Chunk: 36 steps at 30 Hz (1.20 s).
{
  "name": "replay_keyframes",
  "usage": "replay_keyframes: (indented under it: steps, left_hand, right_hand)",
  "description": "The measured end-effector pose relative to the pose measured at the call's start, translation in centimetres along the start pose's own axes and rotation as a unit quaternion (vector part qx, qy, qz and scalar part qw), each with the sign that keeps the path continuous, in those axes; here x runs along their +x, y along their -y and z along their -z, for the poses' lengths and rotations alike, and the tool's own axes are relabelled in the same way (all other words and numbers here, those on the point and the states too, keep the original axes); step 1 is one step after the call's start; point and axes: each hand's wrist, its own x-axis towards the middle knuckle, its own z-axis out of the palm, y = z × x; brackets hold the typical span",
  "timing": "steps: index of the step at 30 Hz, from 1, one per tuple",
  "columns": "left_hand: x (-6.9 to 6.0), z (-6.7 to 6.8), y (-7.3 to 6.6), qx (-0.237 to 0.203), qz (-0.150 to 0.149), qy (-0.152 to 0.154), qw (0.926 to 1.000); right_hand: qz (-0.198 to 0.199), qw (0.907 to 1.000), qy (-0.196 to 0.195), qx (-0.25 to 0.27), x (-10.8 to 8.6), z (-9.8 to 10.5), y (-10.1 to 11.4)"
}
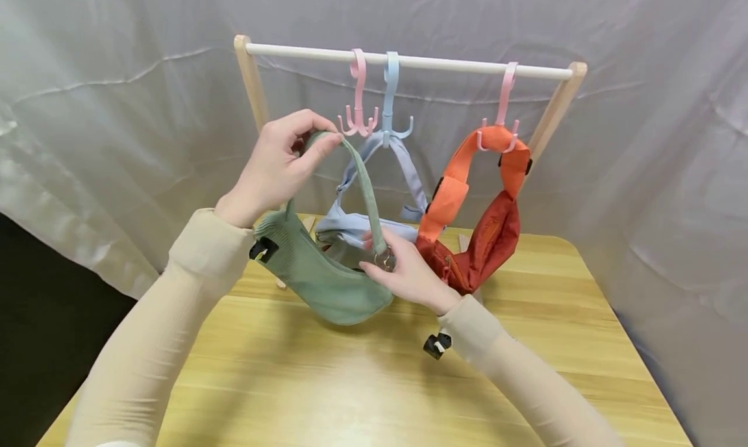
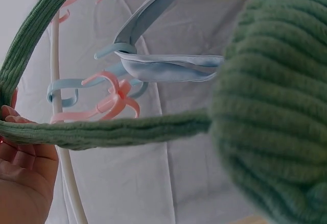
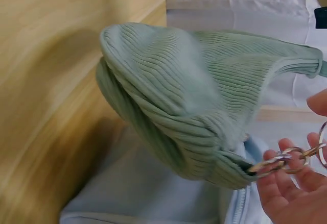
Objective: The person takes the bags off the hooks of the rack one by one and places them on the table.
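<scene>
In the head view a green corduroy shoulder bag (image 1: pixel 327 288) hangs in front of the rack, above the table. My left hand (image 1: pixel 286 158) pinches the top of its strap (image 1: pixel 365 190), close to the pink hook hanger. In the left wrist view the strap (image 2: pixel 127 129) stretches from those fingers to the bag's ribbed body (image 2: pixel 276 101). My right hand (image 1: pixel 409 268) is at the strap's lower right end, by its metal rings (image 1: pixel 384 258). The right wrist view shows the linked rings (image 3: pixel 286 160) lying against loosely bent fingers, with the thumb apart.
A white rod (image 1: pixel 444 63) carries a left pink hook hanger (image 1: pixel 359 96), a blue one (image 1: pixel 390 96) and a right pink one (image 1: pixel 506 96). A light blue bag (image 1: pixel 362 229) hangs from the blue hook, an orange-red bag (image 1: pixel 491 239) from the right one. Below is a wooden table (image 1: pixel 350 382).
</scene>
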Motion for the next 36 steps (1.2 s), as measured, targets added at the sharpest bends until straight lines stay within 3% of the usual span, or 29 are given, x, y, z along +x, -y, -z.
replay_keyframes:
  steps: [7, 13, 22, 27, 36]
  left_hand:
    - [-0.5, -0.5, 0.7, 0.0, -0.014, 0.007, 0.9999]
    - [-1.5, -0.6, 1.3, 0.014, -0.01, -0.009, 0.9998]
    - [-2.2, 0.0, 1.5, 0.018, -0.016, -0.037, 0.999]
    - [-2.6, 0.0, 2.1, 0.032, -0.021, -0.045, 0.9983]
    - [-3.5, 0.7, 3.4, 0.034, -0.025, -0.072, 0.9965]
  right_hand:
    - [-0.032, 0.9989, 0.017, 0.031, -1.6, -1.3, -1.6]
    - [-0.06, 0.996, 0.063, 0.02, -2.5, -2.2, -2.3]
    - [-0.016, 0.9955, 0.091, -0.022, -2.8, -3.4, -3.1]
    - [-0.028, 0.9967, 0.074, -0.018, -3.0, -4.1, -3.7]
    - [-0.026, 0.9994, 0.002, -0.021, -3.3, -4.5, -4.0]
